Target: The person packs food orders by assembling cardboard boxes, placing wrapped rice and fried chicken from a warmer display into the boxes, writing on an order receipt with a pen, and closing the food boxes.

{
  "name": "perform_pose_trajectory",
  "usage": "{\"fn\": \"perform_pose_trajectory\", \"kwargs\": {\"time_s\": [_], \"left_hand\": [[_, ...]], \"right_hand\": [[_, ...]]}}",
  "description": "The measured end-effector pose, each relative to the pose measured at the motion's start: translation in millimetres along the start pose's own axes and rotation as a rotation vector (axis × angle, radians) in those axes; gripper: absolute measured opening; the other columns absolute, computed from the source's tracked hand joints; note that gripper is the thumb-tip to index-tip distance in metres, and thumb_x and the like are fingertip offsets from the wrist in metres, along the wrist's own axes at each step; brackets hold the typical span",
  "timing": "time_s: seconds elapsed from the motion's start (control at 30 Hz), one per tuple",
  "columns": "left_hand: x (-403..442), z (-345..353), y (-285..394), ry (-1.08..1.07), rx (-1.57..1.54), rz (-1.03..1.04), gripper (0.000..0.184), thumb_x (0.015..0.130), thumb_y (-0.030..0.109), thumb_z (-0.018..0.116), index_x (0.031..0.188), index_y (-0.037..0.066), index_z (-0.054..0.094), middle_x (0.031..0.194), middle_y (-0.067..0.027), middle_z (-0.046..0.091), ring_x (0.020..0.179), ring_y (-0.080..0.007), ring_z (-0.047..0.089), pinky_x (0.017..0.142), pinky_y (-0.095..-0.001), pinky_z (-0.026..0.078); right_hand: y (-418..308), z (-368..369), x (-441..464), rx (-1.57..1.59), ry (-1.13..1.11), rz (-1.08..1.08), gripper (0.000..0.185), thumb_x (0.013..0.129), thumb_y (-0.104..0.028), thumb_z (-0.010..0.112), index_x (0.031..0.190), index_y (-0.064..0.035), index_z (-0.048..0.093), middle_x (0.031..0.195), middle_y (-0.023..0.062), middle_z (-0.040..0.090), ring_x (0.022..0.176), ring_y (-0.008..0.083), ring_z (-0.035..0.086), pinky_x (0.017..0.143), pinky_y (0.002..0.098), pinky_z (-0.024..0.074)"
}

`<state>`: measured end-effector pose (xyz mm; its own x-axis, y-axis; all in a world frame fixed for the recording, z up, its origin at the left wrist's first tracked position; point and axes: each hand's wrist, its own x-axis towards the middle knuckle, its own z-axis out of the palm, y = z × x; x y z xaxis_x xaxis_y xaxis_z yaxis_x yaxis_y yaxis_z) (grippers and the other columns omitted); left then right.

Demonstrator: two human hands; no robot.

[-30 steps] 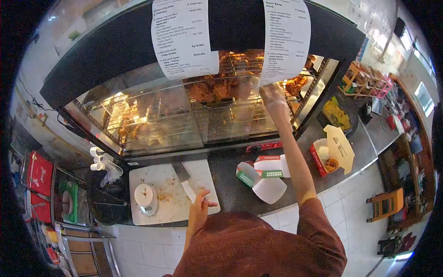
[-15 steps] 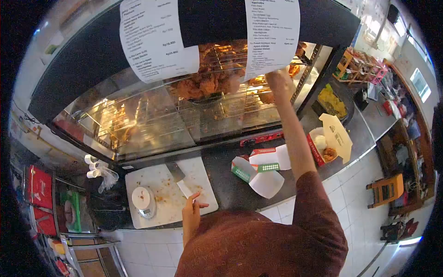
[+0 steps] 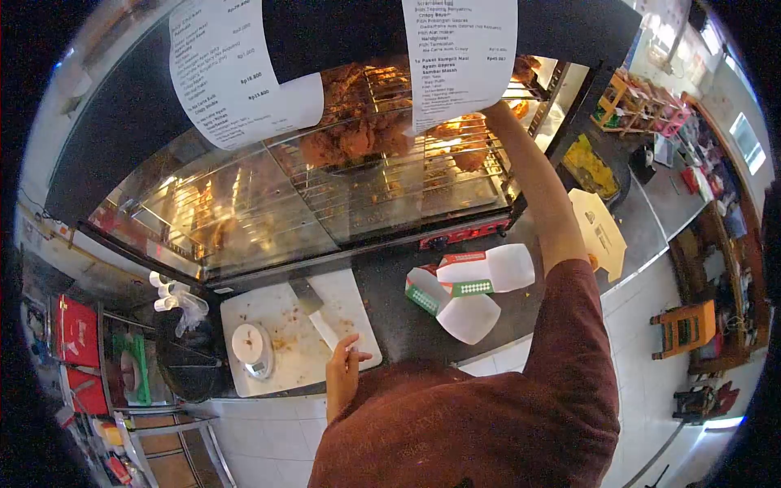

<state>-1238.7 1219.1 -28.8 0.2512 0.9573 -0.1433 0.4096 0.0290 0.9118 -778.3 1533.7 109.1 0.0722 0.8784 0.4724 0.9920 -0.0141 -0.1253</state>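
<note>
My right hand [image 3: 493, 114] reaches into the lit glass display warmer [image 3: 358, 236]. Its fingers are hidden behind a long paper receipt [image 3: 464, 73], so what they touch does not show. Pieces of fried chicken [image 3: 354, 142] lie on the wire racks inside, and one chicken piece [image 3: 470, 154] sits below the hand. Low at the counter's front edge, my left hand [image 3: 343, 370] has its fingers apart, beside the handle end of a cleaver [image 3: 324, 328]. The cleaver rests on a white cutting board [image 3: 285, 382] strewn with crumbs.
A white kitchen scale [image 3: 249, 343] stands on the board. Open paper food boxes [image 3: 470, 317] lie on the counter. Further right are a kraft-lidded box [image 3: 600, 232], partly behind my arm, and a black tray of yellow food [image 3: 590, 167]. Another receipt [image 3: 236, 73] hangs on the warmer.
My right hand has gone deeper into the warmer, behind the receipt. My right arm now covers most of the kraft-lidded box. My left hand stays near the cleaver handle.
</note>
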Motion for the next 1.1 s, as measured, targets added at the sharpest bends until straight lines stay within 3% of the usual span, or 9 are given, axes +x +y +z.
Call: {"fn": "perform_pose_trajectory", "kwargs": {"time_s": [0.63, 0.9, 1.1], "left_hand": [[-0.4, 25.7, -6.5, -0.055, 0.027, -0.042, 0.024, 0.09, 0.008, 0.045, 0.113, 0.006, 0.05, 0.079, -0.0101, 0.066, 0.073, -0.0164, 0.062, 0.066, -0.0269, 0.046], [-5.4, 33.6, -0.8, -0.05, -0.053, -0.073, 0.024, 0.09, 0.007, 0.046, 0.112, 0.005, 0.051, 0.077, -0.0104, 0.066, 0.076, -0.0165, 0.062, 0.069, -0.0283, 0.046], [5.8, 34.5, 14.0, -0.127, 0.083, -0.11, 0.025, 0.089, 0.008, 0.045, 0.114, 0.004, 0.05, 0.077, -0.0107, 0.065, 0.075, -0.0153, 0.061, 0.069, -0.0285, 0.046]], "right_hand": [[23.7, -0.7, -5.0, -0.136, 0.012, -0.12, 0.041, 0.081, -0.018, 0.054, 0.121, -0.0113, 0.046, 0.103, 0.0093, 0.056, 0.085, 0.0219, 0.057, 0.069, 0.0327, 0.0487], [39.2, -3.2, -25.0, -0.259, 0.12, -0.276, 0.04, 0.081, -0.019, 0.053, 0.12, -0.0126, 0.047, 0.104, 0.0079, 0.056, 0.085, 0.0216, 0.057, 0.069, 0.0333, 0.0491], [49.5, -8.6, -34.9, -0.371, 0.181, -0.381, 0.039, 0.081, -0.019, 0.052, 0.119, -0.0136, 0.047, 0.104, 0.0068, 0.056, 0.085, 0.0214, 0.058, 0.069, 0.0338, 0.0494]]}}
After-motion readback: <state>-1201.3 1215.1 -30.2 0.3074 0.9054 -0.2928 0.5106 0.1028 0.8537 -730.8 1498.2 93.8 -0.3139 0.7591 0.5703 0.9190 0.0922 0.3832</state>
